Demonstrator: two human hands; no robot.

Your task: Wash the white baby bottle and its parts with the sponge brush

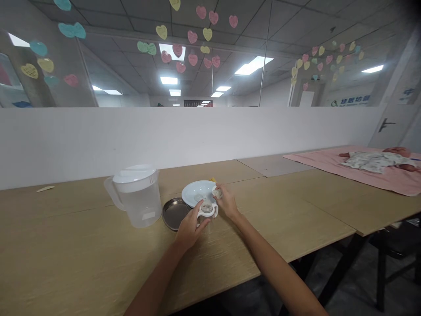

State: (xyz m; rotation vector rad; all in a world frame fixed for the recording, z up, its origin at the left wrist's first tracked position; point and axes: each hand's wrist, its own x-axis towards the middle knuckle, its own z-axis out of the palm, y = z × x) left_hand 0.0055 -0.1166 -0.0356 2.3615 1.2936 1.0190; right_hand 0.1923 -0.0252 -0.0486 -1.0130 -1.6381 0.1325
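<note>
The small clear bottle [207, 210] with white side handles stands roughly upright in the left hand [189, 228], above the near part of the bench [230, 254], its long axis running up and down and its round mouth facing up; whether its base touches the wood cannot be told. The left hand is clamped on it from its left side, thumb on the near side, fingers along the handled collar. Just beyond the mouth and a little to its right, near but apart, is a small round whitish piece [216, 192], pinched in the fingers of the right hand [226, 202]. That piece sits slightly higher in view than the mouth; which way its underside faces cannot be made out. So the left hand is the one on the bottle, and the right hand reaches in from the bottle's right with the piece. Directly beyond the bottle and slightly left lies the white bowl [189, 191], the piece in front of its right rim. Left of the bottle is the round metal dish [174, 215], and farther left the lidded pitcher [141, 199]. Well apart to the right, a doll [371, 161] lies on a pink cloth [315, 159].
</note>
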